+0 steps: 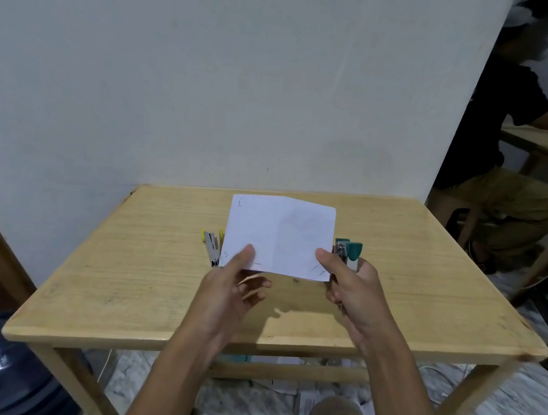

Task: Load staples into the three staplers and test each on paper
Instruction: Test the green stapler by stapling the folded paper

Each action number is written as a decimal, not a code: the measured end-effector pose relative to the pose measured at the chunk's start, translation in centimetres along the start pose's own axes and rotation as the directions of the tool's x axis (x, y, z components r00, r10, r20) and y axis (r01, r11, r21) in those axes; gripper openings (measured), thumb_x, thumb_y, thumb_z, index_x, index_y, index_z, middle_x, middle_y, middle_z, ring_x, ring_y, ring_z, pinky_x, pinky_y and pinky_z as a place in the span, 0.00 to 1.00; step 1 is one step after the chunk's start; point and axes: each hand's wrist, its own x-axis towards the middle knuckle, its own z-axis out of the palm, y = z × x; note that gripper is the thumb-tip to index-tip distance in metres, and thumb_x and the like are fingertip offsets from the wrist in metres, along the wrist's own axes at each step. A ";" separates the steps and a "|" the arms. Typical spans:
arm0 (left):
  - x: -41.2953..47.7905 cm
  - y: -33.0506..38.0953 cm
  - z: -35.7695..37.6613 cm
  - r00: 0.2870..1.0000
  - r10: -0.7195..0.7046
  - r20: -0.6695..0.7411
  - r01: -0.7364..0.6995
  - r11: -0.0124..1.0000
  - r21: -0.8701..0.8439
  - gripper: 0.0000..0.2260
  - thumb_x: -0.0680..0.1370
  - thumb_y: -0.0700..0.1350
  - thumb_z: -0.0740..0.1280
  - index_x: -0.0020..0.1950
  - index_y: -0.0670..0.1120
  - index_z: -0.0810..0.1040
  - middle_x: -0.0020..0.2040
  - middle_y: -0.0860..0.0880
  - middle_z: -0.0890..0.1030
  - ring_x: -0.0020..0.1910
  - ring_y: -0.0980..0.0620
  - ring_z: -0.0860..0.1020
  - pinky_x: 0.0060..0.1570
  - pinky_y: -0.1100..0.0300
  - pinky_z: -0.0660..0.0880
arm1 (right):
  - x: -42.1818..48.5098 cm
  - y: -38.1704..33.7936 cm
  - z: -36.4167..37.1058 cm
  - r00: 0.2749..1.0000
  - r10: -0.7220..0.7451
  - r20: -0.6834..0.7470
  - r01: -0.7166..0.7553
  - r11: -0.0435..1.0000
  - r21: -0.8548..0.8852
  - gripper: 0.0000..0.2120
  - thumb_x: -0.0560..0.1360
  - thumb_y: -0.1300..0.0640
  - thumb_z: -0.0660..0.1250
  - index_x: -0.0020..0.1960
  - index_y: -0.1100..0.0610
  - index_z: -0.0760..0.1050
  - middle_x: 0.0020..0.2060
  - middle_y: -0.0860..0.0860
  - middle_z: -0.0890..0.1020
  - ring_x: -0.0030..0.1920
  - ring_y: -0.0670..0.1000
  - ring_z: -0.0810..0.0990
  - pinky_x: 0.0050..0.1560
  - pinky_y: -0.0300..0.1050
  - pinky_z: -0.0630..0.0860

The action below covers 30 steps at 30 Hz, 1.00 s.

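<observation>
Paper (pixel 279 235) was held up over the middle of the tabletop (pixel 139 280), folded once down its centre, with the left hand (pixel 232 281) pinching its lower left corner between thumb and fingers. The right hand (pixel 349 285) pinched the lower right corner with its thumb while its fingers were wrapped around a teal stapler (pixel 349 254), whose head stood just beside the sheet's right edge. Faint marks near both lower corners of the sheet may have been staples or pen strokes; they were too small to tell apart. A second stapler (pixel 211 246), with yellow trim, lay open on the tabletop toward the left edge, partly hidden behind the sheet. No third stapler could be seen; it may have been behind the paper. By this evidence the task looked to be in the testing stage for the teal stapler, while the open yellow one probably awaited loading or closing, and the third remained unaccounted for.
</observation>
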 end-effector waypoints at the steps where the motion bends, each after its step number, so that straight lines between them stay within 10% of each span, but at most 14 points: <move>1: 0.4 0.5 -0.7 1.000 0.002 0.003 -0.002 1.000 0.011 0.13 0.74 0.48 0.71 0.54 0.41 0.79 0.42 0.45 0.81 0.37 0.50 0.80 0.40 0.57 0.76 | 0.1 -0.3 -0.5 1.000 0.002 0.013 -0.002 1.000 -0.017 0.07 0.76 0.57 0.71 0.41 0.55 0.75 0.23 0.43 0.67 0.24 0.44 0.60 0.30 0.40 0.60; 11: 4.7 2.0 -0.7 0.998 0.053 0.014 -0.054 0.908 0.416 0.03 0.77 0.40 0.69 0.47 0.41 0.79 0.29 0.50 0.73 0.28 0.53 0.69 0.33 0.60 0.70 | 2.0 -2.0 -3.9 0.990 0.013 -0.137 -0.048 0.966 -0.253 0.10 0.77 0.48 0.69 0.40 0.51 0.77 0.30 0.44 0.72 0.28 0.44 0.68 0.33 0.40 0.65; 23: 17.8 -5.1 11.5 0.952 0.097 -0.291 -0.016 0.963 0.269 0.26 0.76 0.33 0.64 0.72 0.48 0.64 0.65 0.43 0.74 0.54 0.42 0.80 0.54 0.48 0.79 | 6.4 -3.1 -7.6 0.980 -0.007 -0.196 -0.060 0.940 -0.335 0.14 0.76 0.48 0.69 0.41 0.55 0.67 0.27 0.48 0.60 0.27 0.49 0.58 0.27 0.39 0.59; 28: 21.1 -6.8 15.0 0.959 0.188 -0.213 -0.027 0.808 0.588 0.19 0.79 0.40 0.63 0.70 0.43 0.68 0.69 0.43 0.73 0.64 0.41 0.75 0.62 0.52 0.73 | 9.1 -3.8 -8.8 0.979 -0.049 -0.196 -0.019 0.943 -0.332 0.15 0.76 0.50 0.69 0.39 0.54 0.66 0.26 0.47 0.60 0.27 0.49 0.58 0.25 0.39 0.58; 30: 22.0 -7.2 15.5 0.976 0.207 -0.067 -0.067 0.576 0.815 0.21 0.79 0.46 0.64 0.71 0.42 0.68 0.71 0.43 0.71 0.67 0.42 0.72 0.63 0.54 0.70 | 9.8 -3.9 -9.5 0.976 -0.071 -0.204 -0.001 0.943 -0.332 0.14 0.76 0.50 0.70 0.41 0.55 0.68 0.28 0.49 0.61 0.28 0.49 0.58 0.25 0.38 0.59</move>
